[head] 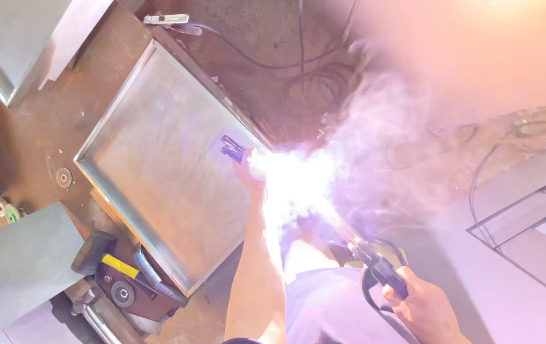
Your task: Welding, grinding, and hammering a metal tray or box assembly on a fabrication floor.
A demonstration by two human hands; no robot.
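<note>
A large shallow rectangular tray of grey sheet steel [158, 159] lies tilted across a rusty brown metal table [31, 127], and everything else sits around it. At the tray's right-hand edge, a white-violet welding glare [292, 181] burns, with pale smoke [381, 127] drifting up and to the right of it.

The left hand [247, 169] reaches to that same edge, just beside the glare. Its grip is clenched around a small dark clamp-like tool [232, 149] that juts over the tray's surface; the fingers themselves are half lost in the light. The right hand [422, 309] is well below and to the right of the tray, its grip closed round the black handle of an electrode holder [381, 271], whose front end points up towards the glare. A black cable [369, 294] loops from the holder beside the wrist.

Below the tray's lower corner lies a hammer with a black head and yellow handle [104, 258], and just beside it a round grey disc [122, 293]. Left of the tray, a small round washer-like disc [64, 177] rests on the table. Above the tray's upper corner, a metal earth clamp [166, 20] lies with a dark lead trailing away across the dirt floor [260, 38]. A second grey steel tray [12, 44] sits up to the left, and a flat grey sheet [15, 267] down to the left. No labels or packages can be made out.
</note>
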